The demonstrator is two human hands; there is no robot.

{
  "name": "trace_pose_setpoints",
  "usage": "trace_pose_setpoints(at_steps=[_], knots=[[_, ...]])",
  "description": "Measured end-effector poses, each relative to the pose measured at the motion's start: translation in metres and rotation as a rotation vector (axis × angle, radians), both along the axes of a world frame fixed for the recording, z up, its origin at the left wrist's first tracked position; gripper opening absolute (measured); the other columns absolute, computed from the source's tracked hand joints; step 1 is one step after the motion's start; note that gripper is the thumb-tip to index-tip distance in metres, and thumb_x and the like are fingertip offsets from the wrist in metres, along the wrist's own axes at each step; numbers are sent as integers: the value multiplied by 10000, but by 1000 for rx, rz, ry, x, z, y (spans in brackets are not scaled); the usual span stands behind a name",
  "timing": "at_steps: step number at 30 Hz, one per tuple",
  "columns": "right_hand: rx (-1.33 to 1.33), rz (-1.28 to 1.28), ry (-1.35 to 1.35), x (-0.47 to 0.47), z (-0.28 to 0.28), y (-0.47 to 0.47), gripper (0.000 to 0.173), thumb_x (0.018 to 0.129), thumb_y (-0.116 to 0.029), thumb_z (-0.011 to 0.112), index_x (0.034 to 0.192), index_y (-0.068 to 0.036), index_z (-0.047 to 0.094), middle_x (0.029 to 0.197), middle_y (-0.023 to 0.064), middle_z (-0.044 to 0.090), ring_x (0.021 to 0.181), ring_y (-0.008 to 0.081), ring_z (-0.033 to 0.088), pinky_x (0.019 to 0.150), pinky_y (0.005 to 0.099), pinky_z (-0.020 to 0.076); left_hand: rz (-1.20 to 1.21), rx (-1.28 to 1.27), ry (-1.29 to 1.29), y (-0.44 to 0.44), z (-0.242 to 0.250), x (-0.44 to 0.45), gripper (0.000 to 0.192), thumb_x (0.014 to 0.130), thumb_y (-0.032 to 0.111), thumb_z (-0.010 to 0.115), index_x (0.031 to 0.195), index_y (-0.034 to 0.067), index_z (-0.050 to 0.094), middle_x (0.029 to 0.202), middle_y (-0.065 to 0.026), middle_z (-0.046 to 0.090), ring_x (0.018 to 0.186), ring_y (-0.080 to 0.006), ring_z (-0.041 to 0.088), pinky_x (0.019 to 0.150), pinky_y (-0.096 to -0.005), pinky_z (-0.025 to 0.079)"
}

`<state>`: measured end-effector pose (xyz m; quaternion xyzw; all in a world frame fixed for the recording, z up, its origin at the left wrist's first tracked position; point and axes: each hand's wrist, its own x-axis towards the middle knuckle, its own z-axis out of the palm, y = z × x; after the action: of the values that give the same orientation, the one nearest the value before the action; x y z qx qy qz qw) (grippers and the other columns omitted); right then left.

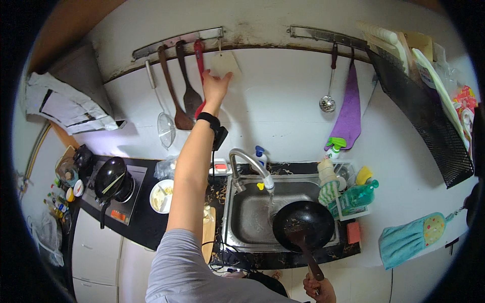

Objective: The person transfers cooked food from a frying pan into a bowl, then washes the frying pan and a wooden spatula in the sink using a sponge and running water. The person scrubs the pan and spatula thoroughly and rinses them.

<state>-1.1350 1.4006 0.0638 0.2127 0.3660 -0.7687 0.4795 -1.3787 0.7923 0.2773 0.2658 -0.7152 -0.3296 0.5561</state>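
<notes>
My left hand [216, 88] is raised to the wall, at the lower edge of a hanging beige flat scraper [223, 62] and in front of a red-handled utensil [200, 57]. Its thumb and a forefinger are spread; whether they grip either thing is hidden. Low at the right, my right hand [320, 289] grips the handle of a black wok [303, 217], which is over the right part of the sink [250, 223]. A brown spatula [312, 265] rests in the wok, its handle along the wok's handle. Water runs from the faucet [252, 154] into the sink.
A strainer [166, 130], brown turner [182, 119] and dark turner [192, 100] hang left. A skimmer [327, 103] and purple cloth [346, 110] hang right. A pan [110, 178] sits on the stove; a white bowl [154, 206] and cutting board [208, 246] are beside the sink. Detergent [358, 197] stands right.
</notes>
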Motion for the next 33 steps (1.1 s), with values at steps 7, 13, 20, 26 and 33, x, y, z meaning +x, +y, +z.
trace_pose_setpoints(at_steps=[7, 13, 20, 26, 33], knots=[[101, -1, 124, 4, -2, -3, 94, 904, -173, 529, 894, -95, 477, 556, -58, 359, 387, 35, 288, 336, 188, 214, -149, -108, 120, -10, 6, -11, 474, 732, 361, 728, 944, -34, 573, 843, -141, 601, 759, -260, 590, 673, -355, 469], [19, 45, 201, -2, 17, -2, 181, 929, -273, 522, 895, -103, 470, 589, -69, 371, 418, 21, 292, 365, 180, 218, -180, 63, -98, 9, 11, -11, 408, 806, 279, 671, 1002, -41, 510, 933, -126, 565, 809, -212, 579, 673, -333, 474], [137, 79, 460, 2, 28, 0, 275, 911, -357, 532, 859, -107, 428, 611, -79, 345, 451, 7, 287, 405, 187, 218, -465, 15, 457, 30, 53, 26, 449, 852, 109, 615, 1199, -25, 364, 1181, -155, 511, 987, -206, 575, 769, -311, 532], [284, 41, 241, -4, 25, -4, 163, 765, -170, 554, 831, -28, 506, 670, 52, 490, 524, 91, 435, 472, 210, 352, -461, -262, 492, 37, 74, 50, 556, 856, 51, 598, 1304, -26, 278, 1288, -180, 451, 1171, -227, 480, 1009, -321, 360], [79, 119, 218, -14, 4, 10, 161, 775, -152, 603, 838, -71, 479, 632, 19, 475, 393, 70, 356, 328, 209, 282, -487, 108, 29, 44, -42, 149, 361, 824, 186, 542, 1128, -6, 516, 983, -102, 603, 827, -177, 575, 735, -283, 468]])
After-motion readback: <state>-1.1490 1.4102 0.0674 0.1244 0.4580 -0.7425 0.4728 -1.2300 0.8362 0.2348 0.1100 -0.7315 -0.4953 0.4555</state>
